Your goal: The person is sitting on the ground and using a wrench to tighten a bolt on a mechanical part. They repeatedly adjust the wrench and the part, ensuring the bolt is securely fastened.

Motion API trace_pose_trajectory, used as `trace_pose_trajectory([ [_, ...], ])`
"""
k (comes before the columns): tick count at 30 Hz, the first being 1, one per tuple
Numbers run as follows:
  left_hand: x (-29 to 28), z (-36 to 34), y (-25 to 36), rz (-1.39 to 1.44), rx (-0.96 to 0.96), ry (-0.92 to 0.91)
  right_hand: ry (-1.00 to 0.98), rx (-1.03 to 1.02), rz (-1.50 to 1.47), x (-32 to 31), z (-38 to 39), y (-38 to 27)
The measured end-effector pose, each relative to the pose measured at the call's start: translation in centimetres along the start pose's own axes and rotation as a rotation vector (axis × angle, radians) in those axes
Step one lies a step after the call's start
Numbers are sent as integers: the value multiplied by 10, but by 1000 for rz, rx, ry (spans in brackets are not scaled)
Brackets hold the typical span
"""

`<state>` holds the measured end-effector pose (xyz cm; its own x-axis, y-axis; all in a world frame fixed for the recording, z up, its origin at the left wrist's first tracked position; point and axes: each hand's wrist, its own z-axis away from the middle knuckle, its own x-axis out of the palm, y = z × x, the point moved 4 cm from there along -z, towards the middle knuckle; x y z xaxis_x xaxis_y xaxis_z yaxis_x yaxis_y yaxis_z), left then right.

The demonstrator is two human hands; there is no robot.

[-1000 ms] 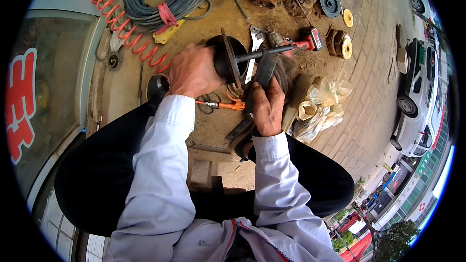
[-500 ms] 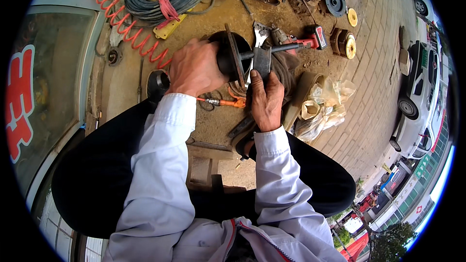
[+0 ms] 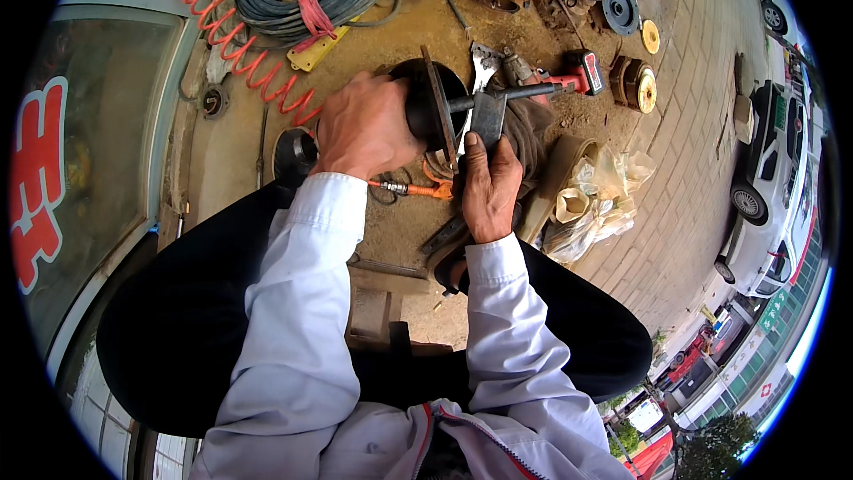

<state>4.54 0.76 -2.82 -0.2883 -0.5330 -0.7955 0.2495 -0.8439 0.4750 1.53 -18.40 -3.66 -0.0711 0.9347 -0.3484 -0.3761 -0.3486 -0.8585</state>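
Observation:
My left hand [image 3: 366, 127] is wrapped round a black round part [image 3: 418, 100] with a wide flat flange [image 3: 439, 108]. From the flange a dark shaft [image 3: 526, 92] sticks out to the right. My right hand [image 3: 491, 191] grips a dark grey rectangular block [image 3: 488, 117], thumb on its near end. The block lies against the shaft, just right of the flange. Behind it shows a silver metal tool [image 3: 485, 60] with a notched end. A red and black cordless power tool [image 3: 582, 74] lies beyond the shaft's tip. My left fingers are partly hidden behind the black part.
A coiled dark hose [image 3: 311, 0] and a red spiral air hose [image 3: 258, 80] lie at the far left. Copper-coloured windings [image 3: 633, 82] and a plastic bag [image 3: 595, 204] lie to the right. A glass-fronted cabinet [image 3: 107, 124] stands at left; parked cars [image 3: 773, 160] are far right.
The whole view has shifted slightly. The block in my right hand leans a little further right against the shaft. Both hands keep their hold.

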Motion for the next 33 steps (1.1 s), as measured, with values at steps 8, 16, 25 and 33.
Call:
trace_pose_trajectory([
  [8,-1,2,-1,-16,45,75,34,-158,109,3,-5,6],
  [16,-1,-3,-5,27,-24,-65,3,-173,92,9,-1,5],
  [25,2,-3,-5,28,33,-19,15,-135,174,7,1,-5],
  [33,0,8,-2,27,186,236,55,-152,246,6,1,-3],
])
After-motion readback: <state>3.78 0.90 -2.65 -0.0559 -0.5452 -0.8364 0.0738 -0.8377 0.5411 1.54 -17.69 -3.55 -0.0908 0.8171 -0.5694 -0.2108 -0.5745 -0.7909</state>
